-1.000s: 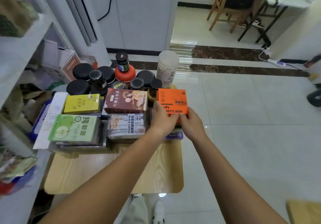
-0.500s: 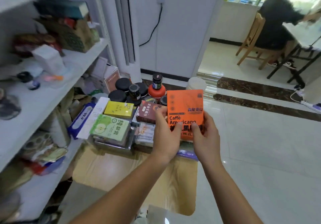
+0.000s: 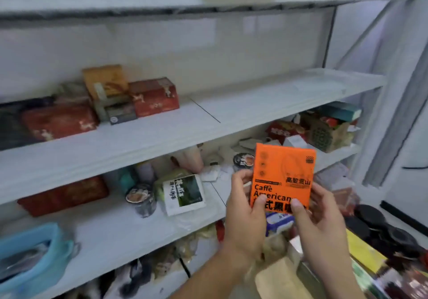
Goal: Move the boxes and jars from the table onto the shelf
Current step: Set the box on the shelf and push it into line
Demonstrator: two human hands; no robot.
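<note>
Head view: left hand point(image 3: 245, 220), right hand point(image 3: 324, 222) grip orange box point(image 3: 283, 173); lower edge hidden; shelf point(image 3: 162, 131) blurred.

One orange Caffè Americano box point(image 3: 283, 175) and two hands, the left hand point(image 3: 245, 215) and the right hand point(image 3: 324, 222). On the shelves point(image 3: 208, 124) there are two red boxes point(image 3: 154, 98) point(image 3: 59, 122), one yellow-brown box point(image 3: 105, 80), one small dark box point(image 3: 121, 114) and one flat red box point(image 3: 62, 194). There are also two round patterned tins point(image 3: 141, 200) point(image 3: 243, 159), one green-and-white packet point(image 3: 183, 193) and one blue bag point(image 3: 30, 257)
</note>
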